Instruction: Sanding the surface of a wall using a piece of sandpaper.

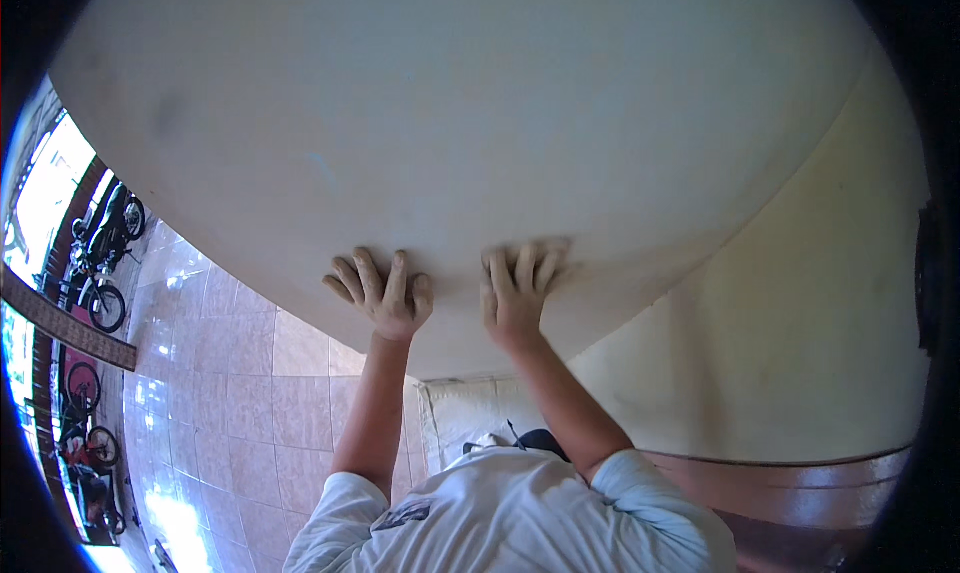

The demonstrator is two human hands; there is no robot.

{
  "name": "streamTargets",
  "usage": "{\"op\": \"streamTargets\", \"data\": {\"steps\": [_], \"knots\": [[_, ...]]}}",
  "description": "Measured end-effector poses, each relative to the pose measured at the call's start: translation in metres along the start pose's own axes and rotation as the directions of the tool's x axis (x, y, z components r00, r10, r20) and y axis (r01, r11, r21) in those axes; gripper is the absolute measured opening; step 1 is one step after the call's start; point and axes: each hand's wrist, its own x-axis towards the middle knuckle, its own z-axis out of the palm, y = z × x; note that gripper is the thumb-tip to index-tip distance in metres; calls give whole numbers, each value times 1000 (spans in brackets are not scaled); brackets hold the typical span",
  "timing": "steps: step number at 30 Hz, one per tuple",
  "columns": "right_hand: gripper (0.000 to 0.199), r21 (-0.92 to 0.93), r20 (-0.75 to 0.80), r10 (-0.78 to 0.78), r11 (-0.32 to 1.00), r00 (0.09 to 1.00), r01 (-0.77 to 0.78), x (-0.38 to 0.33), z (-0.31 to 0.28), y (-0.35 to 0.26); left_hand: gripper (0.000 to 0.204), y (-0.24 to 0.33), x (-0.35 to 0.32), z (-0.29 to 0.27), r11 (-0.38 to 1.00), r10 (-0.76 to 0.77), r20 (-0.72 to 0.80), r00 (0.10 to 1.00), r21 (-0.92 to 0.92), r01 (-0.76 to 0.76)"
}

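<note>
A large, smooth, pale off-white surface (pixel 450 153) fills the upper and middle view; whether it is a wall, a panel or something else, I cannot tell. Against its lower part lies my left hand (pixel 380 291), fingers spread. To the right of it my right hand (pixel 518 291) rests on the same surface, fingers also apart, with a soft shadow beside them. A gap separates the hands, and nothing shows in either one. Both forearms rise from the short sleeves of a white shirt (pixel 520 523).
Glossy tiled floor (pixel 240 373) spreads on the left. Beyond it stand a motorcycle (pixel 100 248) and a bicycle (pixel 83 388), near a brown strip (pixel 75 323). A yellowish wall (pixel 790 313) rises at right above a reddish-brown band (pixel 790 488). A dark object (pixel 925 273) sits at the right rim.
</note>
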Motion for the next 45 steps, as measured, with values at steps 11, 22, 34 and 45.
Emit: {"op": "streamTargets", "data": {"steps": [11, 22, 34, 45], "knots": [[44, -12, 150, -16, 1000, 989, 18, -28, 2, 18, 52, 0, -6, 2, 1000, 24, -8, 1000, 8, -24], [41, -51, -26, -122, 991, 992, 120, 7, -4, 16, 50, -2, -23, 5, 998, -32, -12, 999, -51, 32], [41, -69, -9, -196, 978, 981, 195, 51, -19, -4, 49, -4, -31, 3, 999, -34, 0, 999, -36, 34], [40, -18, -81, -146, 989, 986, 145, 75, -25, -19, 52, -1, -25, 6, 999, -28, -41, 999, -35, 26]]}}
